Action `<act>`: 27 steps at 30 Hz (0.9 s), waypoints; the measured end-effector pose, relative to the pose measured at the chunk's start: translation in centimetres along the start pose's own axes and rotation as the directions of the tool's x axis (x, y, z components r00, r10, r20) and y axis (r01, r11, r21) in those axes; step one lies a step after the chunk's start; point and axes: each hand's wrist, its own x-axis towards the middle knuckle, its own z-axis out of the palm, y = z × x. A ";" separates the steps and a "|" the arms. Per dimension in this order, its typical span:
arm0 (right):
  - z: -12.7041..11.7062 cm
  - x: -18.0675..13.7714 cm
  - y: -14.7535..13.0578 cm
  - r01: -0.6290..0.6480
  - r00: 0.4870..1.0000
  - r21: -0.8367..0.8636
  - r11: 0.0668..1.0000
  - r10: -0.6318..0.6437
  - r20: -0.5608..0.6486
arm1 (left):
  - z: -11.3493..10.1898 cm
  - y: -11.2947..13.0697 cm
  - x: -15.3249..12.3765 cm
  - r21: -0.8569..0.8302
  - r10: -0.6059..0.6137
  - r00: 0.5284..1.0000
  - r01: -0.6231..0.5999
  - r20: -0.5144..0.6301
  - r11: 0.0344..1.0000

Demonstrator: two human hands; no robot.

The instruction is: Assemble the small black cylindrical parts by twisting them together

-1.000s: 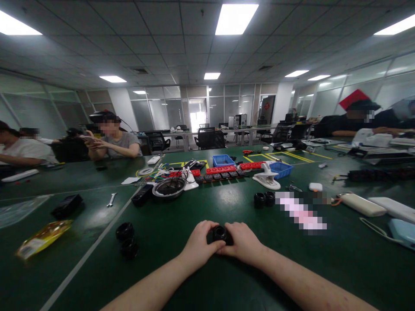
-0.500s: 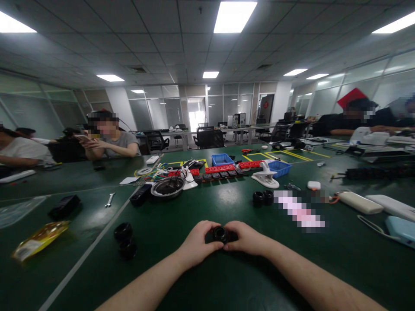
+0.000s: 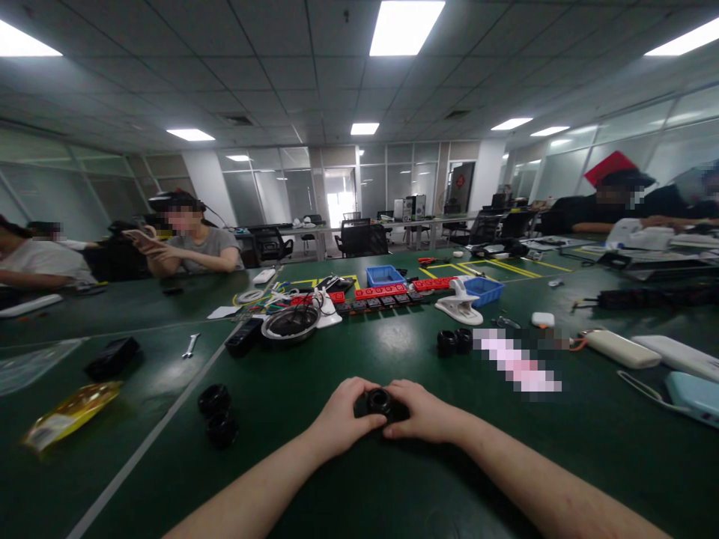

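Observation:
A small black ring-shaped part (image 3: 380, 402) sits on the green table (image 3: 348, 359), gripped from both sides. My left hand (image 3: 344, 415) wraps its fingers round the part's left side. My right hand (image 3: 425, 412) closes on its right side, thumb underneath. Both forearms rest on the table. Two similar black ring parts (image 3: 218, 415) lie to my left. Another black pair (image 3: 454, 341) stands further off to the right.
A metal bowl (image 3: 290, 324), red and black blocks (image 3: 382, 296), blue bins (image 3: 385, 275) and a white clamp (image 3: 459, 302) lie beyond. A yellow packet (image 3: 67, 414), a wrench (image 3: 191, 345) and a black box (image 3: 112, 357) sit left. White cases (image 3: 621, 349) lie right. People sit at the left and right.
Both hands stay closed on the black part; they shifted slightly together and the part turned a little. The view dropped a touch.

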 end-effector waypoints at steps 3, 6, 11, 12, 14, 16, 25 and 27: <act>-0.3 0.1 0.9 0.014 0.998 0.118 0.993 -0.022 0.061 | 0.0 0.3 -0.1 -0.016 0.000 1.000 0.000 0.018 1.000; 0.4 0.4 0.9 -0.075 0.997 0.131 0.989 0.072 0.029 | 0.5 0.5 -0.2 -0.013 -0.048 0.998 0.048 -0.030 0.999; 1.9 0.9 -0.9 -0.209 0.965 -0.180 0.961 0.173 -0.197 | 1.5 0.1 -0.1 0.074 -0.111 0.973 0.128 -0.202 0.989; 2.1 1.0 -1.1 -0.212 0.961 -0.227 0.951 0.160 -0.227 | 1.6 0.0 0.0 0.093 -0.100 0.971 0.123 -0.216 0.988; 2.1 0.9 -1.4 -0.192 0.960 -0.259 0.946 0.126 -0.250 | 1.5 -0.2 0.0 0.114 -0.067 0.976 0.093 -0.208 0.989; 1.8 0.7 -1.2 -0.132 0.971 -0.218 0.967 0.081 -0.226 | 1.2 -0.4 0.0 0.115 -0.036 0.985 0.056 -0.169 0.992; 0.1 0.4 1.0 0.034 0.999 0.137 0.990 -0.030 -0.032 | 0.3 -0.3 0.0 0.032 0.024 0.998 -0.022 -0.058 0.999; 0.2 0.5 1.0 0.009 0.999 0.149 0.989 -0.001 -0.053 | 0.2 -0.3 0.0 0.024 0.037 0.998 -0.036 -0.046 0.999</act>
